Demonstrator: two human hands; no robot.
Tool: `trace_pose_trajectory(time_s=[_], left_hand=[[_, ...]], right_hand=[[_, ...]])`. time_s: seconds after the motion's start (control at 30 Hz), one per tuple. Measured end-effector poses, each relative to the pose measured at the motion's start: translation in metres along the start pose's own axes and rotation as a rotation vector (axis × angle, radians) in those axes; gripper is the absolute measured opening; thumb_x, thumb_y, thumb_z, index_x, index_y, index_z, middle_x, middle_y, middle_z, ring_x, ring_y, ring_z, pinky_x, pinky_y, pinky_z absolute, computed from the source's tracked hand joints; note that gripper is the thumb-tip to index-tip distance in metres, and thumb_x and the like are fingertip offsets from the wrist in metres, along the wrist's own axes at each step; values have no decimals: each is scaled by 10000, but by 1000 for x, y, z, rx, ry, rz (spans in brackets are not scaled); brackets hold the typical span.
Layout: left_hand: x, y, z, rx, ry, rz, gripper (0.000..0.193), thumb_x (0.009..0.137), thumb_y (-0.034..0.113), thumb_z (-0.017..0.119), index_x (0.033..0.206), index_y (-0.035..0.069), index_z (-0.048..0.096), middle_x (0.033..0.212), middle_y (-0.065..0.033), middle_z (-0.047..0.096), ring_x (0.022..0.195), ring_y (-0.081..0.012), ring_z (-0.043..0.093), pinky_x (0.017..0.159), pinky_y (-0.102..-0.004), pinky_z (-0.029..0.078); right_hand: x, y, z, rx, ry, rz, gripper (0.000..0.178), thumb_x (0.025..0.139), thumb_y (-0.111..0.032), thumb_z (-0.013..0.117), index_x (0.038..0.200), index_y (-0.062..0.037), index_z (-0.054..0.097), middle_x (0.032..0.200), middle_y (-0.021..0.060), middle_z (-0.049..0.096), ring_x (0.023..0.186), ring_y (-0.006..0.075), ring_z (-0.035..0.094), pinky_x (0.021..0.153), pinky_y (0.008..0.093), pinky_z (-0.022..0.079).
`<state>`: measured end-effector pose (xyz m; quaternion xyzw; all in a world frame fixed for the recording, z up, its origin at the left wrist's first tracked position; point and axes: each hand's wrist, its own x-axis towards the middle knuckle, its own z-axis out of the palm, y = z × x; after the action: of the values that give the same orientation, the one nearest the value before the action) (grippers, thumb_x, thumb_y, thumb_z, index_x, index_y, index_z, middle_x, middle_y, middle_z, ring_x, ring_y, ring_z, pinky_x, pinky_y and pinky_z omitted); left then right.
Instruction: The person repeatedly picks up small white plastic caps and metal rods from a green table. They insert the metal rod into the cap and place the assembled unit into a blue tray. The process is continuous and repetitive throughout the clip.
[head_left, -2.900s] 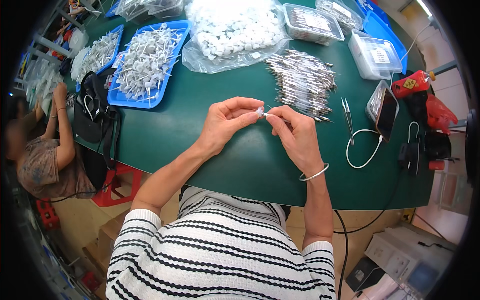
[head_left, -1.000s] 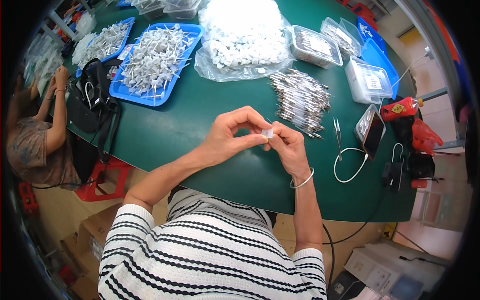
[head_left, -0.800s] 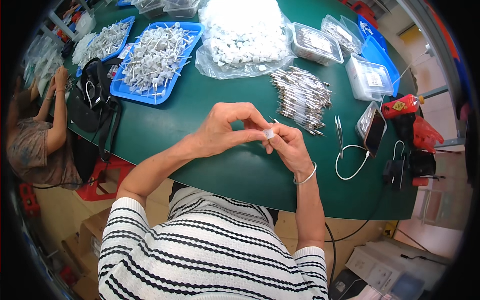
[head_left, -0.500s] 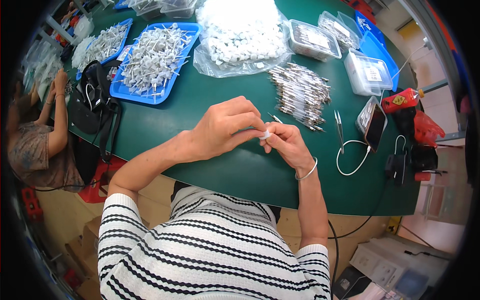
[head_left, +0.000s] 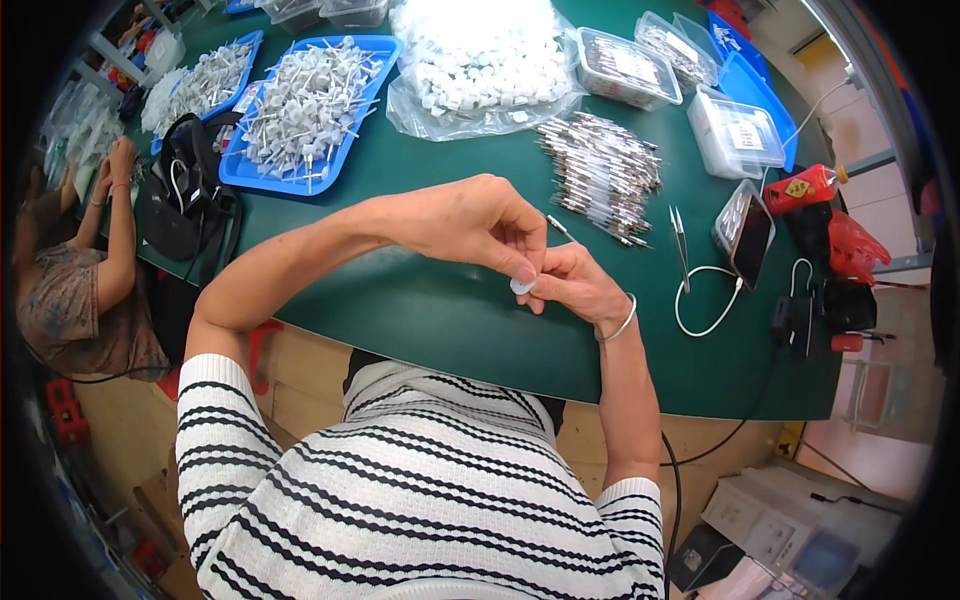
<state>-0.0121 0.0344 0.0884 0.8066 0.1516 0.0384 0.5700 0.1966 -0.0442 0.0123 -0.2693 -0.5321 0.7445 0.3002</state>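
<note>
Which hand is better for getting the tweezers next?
Probably the right hand: the tweezers lie off to its right, and the left hand is farther away. The right seems to hold a metal rod, though, so it may need freeing first.

- Left elbow [head_left: 218,322] — bent sharply and swung out to the person's left.
- Left forearm [head_left: 305,250] slants up and across toward the middle, reaching farther sideways than the right forearm [head_left: 630,410], which rises nearly straight from below.
- Left wrist [head_left: 392,220] flexed, so the left hand [head_left: 475,222] arches over with its back upward and its fingers bent down.
- Left thumb [head_left: 515,266] points down toward the right hand [head_left: 578,287].
- Right hand angles inward, lower than the left — thumb and fingers drawn into a pinch.
- Both hands meet at the fingertips.
</note>
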Motion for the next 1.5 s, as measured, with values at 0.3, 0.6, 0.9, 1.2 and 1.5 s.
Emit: trace_pose_trajectory(time_s=[0.3, 0.6, 0.9, 1.2, 1.5], left_hand=[[-73, -11, -27, 11, 599, -25, 68, 818, 51, 667, 802, -1, 627, 783, -27, 648, 739, -87, 595, 699, -231, 473], [-153, -83, -121, 1360, 1334, -267, 84, 787, 77, 678, 832, 35, 621, 791, -90, 605, 796, -268, 580, 707, -348, 463], [-55, -78, -66, 1102, 1072, 111, 111, 731, 34, 664, 838, 60, 650, 842, -89, 617, 845, -264, 576, 739, -359, 455], [-3, -118, -81, 1455, 750, -98, 78, 660, 1, 639, 716, 41, 603, 756, -78, 569, 807, -246, 544, 728, -359, 424], [-9, -66, -21, -228, 794, -75, 82, 817, 119, 683, 808, 44, 652, 922, -66, 665, 812, -133, 603, 701, -273, 460]], right_hand=[[-21, -13, -12, -629, 779, -106, 50, 823, -21, 642, 843, 7, 679, 806, 58, 631, 708, 121, 559, 633, 242, 432], [12, 10, 1, -1508, 802, -213, 105, 775, -50, 658, 848, -33, 586, 834, 104, 542, 838, 303, 527, 713, 398, 448], [10, -4, 5, -479, 892, -252, 61, 891, -53, 592, 933, -8, 595, 812, 45, 628, 729, 103, 590, 683, 237, 450], [5, -11, 0, 160, 752, -362, 209, 869, -43, 628, 1071, 10, 624, 900, 46, 645, 773, 95, 580, 721, 235, 468], [8, -8, 4, 293, 707, -426, 191, 895, -59, 610, 1069, 20, 625, 939, 66, 647, 786, 107, 592, 751, 244, 480]])
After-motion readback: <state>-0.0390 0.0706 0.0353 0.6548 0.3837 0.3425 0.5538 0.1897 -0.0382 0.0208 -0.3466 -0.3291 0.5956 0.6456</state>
